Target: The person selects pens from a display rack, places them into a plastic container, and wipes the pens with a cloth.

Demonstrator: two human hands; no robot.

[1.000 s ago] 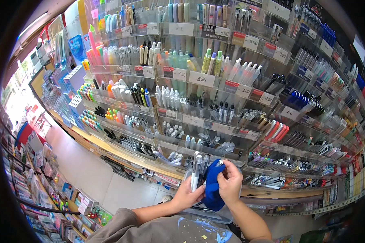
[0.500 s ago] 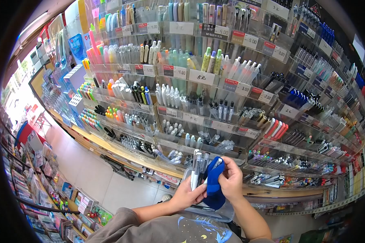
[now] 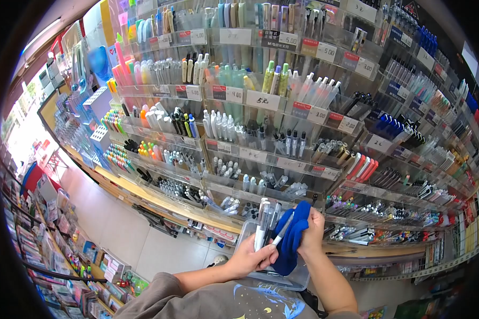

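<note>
My left hand is closed around several pens with white and clear-grey barrels, which stand up out of the fist. Between its thumb and fingers one slim pen slants up to the right, against a blue cloth. Bunched folds of that cloth are gripped by my right hand, whose fingertips are partly hidden behind it. Beneath both hands sits a clear plastic bin; pens lie in it, mostly covered by the hands and cloth.
A tiered clear display rack full of pens and price tags rises in front of me. A wooden ledge runs below it. Stocked low shelves stand at the left, beside the tiled floor.
My right hand has shifted slightly up and right with the cloth. The cloth no longer wraps the slanted pen's upper end, so more of that pen shows. The left hand still holds the pens.
</note>
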